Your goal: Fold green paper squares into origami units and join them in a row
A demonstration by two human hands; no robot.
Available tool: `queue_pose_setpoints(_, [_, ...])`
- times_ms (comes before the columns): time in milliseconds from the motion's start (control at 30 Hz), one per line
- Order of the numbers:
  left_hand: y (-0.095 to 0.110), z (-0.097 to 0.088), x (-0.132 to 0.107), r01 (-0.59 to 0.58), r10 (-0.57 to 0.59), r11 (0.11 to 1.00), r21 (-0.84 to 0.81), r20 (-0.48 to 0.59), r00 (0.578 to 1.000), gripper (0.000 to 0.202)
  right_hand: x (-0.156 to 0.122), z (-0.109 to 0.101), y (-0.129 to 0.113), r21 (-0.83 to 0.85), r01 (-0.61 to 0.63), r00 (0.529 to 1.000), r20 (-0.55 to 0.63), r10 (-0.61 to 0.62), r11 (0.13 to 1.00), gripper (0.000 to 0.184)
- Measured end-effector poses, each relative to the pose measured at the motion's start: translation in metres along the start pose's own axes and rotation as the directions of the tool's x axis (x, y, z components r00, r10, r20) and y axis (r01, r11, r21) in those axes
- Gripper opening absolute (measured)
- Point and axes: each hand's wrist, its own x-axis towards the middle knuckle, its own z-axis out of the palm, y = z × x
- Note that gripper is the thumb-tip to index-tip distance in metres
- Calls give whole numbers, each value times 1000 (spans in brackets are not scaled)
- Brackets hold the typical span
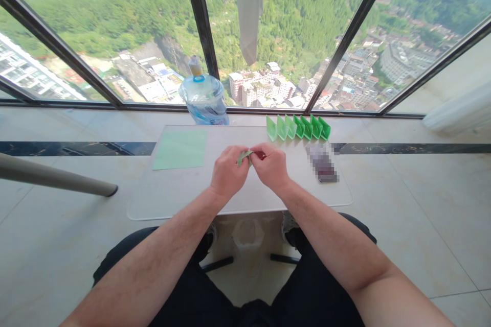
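Above the middle of a low white table, both my hands pinch a small folded piece of green paper. My left hand grips it from the left, and my right hand closes on its right side. Fingers cover much of the paper, so its exact shape is hidden. Flat on the table's left part lies a pale green sheet of paper. Along the back right edge stands a row of several folded green paper pieces, paler on the left and deeper green on the right.
A pixelated, phone-like object lies on the table's right side. Behind the table stands a large clear blue water jug by the window frame. A beige pole-like leg reaches in from the left over the tiled floor.
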Motion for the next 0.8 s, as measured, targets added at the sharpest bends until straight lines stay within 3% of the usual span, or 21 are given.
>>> queue_pose_setpoints(267, [-4,4,0,-89,91,996,30,-78,993,19,0,1,4,3,64,998,0,-64,998,15])
queue_pose_setpoints(400, [-2,4,0,-36,37,999,15,-96,995,18,0,3,5,70,36,999,-1,-36,997,22])
queue_pose_setpoints(633, [0,3,1,41,-42,999,-18,-93,995,15,2,1,4,64,44,999,1,-44,997,13])
queue_pose_setpoints(800, [0,1,0,81,-84,996,-49,-64,994,16,6,-3,5,166,-34,998,58,25,986,12])
